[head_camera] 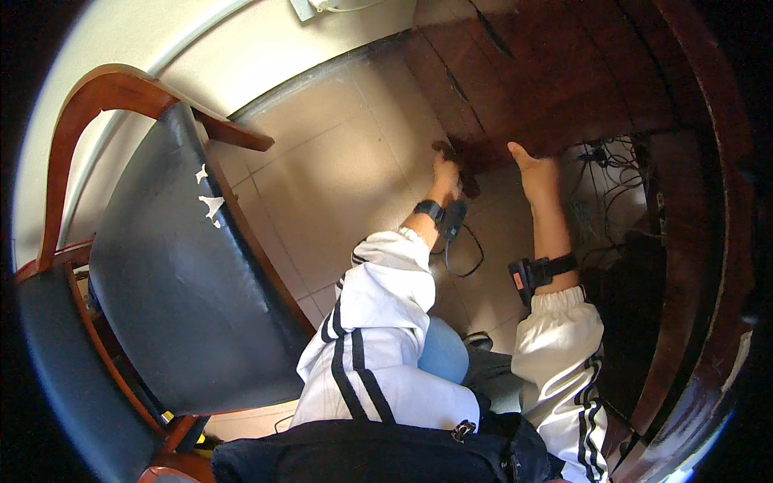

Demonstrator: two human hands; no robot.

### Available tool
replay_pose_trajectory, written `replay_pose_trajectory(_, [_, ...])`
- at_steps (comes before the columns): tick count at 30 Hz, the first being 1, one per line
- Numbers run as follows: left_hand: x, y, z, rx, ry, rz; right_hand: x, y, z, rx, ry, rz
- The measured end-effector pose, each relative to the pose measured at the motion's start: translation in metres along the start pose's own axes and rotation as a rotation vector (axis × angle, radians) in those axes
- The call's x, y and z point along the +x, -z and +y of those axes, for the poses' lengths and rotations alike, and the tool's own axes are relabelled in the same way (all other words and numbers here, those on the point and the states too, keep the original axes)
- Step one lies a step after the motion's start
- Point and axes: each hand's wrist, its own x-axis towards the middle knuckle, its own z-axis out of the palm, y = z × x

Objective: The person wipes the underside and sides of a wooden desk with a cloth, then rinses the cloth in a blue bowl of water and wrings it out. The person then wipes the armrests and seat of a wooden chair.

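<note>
A dark reddish-brown wooden drawer cabinet [543,78] stands ahead of me, with dark elongated handles or slots on its face. My left hand [447,176] is at its lower left corner, fingers curled around a dark brown wooden foot [471,184]. Part of that grip is hidden. At the cabinet's lower edge is my right hand [539,175], its thumb up against the panel and its fingers out of sight behind the edge. Black strapped devices sit on both wrists; a black cable [477,259] loops from the left one [453,218].
A wooden armchair with a torn black seat [193,271] stands to my left. Tangled cables [613,160] hang under the furniture at right, beside a curved dark wooden edge [724,199]. Beige floor tiles [326,157] run to the white wall [266,66].
</note>
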Motion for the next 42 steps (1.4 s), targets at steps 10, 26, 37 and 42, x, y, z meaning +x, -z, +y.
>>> replay_pose_trajectory(10, [-0.092, -0.064, 0.016, 0.204, -0.134, 0.078, -0.003, 0.005, -0.013, -0.006, -0.161, -0.101])
replay_pose_trajectory(26, [0.016, -0.090, 0.127, 0.620, -0.990, 0.179, -0.006, 0.003, -0.015, 0.063, 0.026, 0.008])
replay_pose_trajectory(37, [0.000, -0.048, 0.084, 0.626, -0.523, 0.151, -0.007, 0.006, -0.014, 0.067, -0.103, -0.051])
replay_pose_trajectory(42, [-0.061, -0.082, 0.085, 0.514, -0.469, 0.032, -0.010, 0.005, -0.019, 0.047, -0.026, -0.021])
